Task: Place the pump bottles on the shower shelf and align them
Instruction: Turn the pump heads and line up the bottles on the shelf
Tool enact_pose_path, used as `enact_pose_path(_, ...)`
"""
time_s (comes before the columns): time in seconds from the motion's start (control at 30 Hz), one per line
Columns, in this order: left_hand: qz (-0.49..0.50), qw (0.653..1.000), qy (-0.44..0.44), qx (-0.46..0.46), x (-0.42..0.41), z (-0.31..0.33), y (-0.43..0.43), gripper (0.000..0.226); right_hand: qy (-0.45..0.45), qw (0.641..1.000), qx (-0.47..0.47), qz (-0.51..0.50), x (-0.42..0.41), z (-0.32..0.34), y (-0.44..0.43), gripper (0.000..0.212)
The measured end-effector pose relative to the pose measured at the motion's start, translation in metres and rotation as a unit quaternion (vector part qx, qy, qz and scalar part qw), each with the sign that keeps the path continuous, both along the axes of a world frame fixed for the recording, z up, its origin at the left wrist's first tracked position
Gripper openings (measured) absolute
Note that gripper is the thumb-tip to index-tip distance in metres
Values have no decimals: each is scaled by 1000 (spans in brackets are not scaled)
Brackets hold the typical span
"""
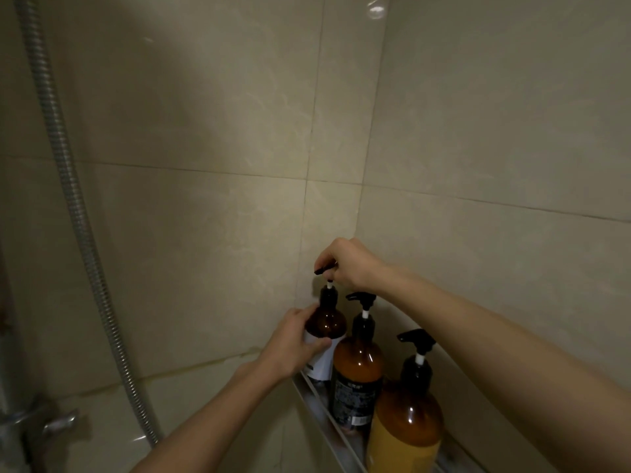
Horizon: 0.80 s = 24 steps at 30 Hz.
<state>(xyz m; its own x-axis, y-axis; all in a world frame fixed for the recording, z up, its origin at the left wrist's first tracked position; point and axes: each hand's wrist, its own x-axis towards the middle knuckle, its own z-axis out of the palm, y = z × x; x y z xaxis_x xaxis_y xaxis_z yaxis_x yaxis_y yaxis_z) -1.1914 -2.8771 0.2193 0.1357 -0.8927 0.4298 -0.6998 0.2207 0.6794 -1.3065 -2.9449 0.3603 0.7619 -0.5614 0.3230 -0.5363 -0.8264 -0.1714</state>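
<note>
Head view catches the aligning step: 3 pump bottles stand on the shower shelf [327,421]. The left hand [293,339] grasps the body of the white-labelled bottle [326,322], and the right hand [348,264], directly above, pinches its pump head [321,269]. The next move likely calls for a small twist to set that nozzle parallel with the middle bottle [356,367] and near bottle [406,425], right of the left hand. The corner wall [341,148] crowds the right hand; a shower hose [78,216] hangs far left.

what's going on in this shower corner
A person is setting pump bottles on a metal shower shelf. The left hand grips the body of the white-labelled bottle at the shelf's far end, while the right hand pinches its pump head. The middle bottle and nearest bottle stand in a row beside it.
</note>
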Motion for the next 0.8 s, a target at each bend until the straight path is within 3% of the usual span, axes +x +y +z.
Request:
enact_pose_path(0.17,55,998,9,-33,-6,-7,16,60,10,999,34,4,-14,10,9,44)
enact_pose_path(0.23,84,993,22,-85,-7,-7,28,50,-14,999,34,16,-27,20,18,35)
enact_pose_path(0.33,81,987,45,-132,-13,-6,45,33,24,999,37,18,-51,35,31,25)
enact_pose_path(0.53,-12,999,37,-29,-49,-19,56,62,118,990,75,-20,-72,33,47,37)
enact_pose_path(0.8,12,995,95,-29,-65,-21,55,57,67,996,30,-42,-71,13,55,22)
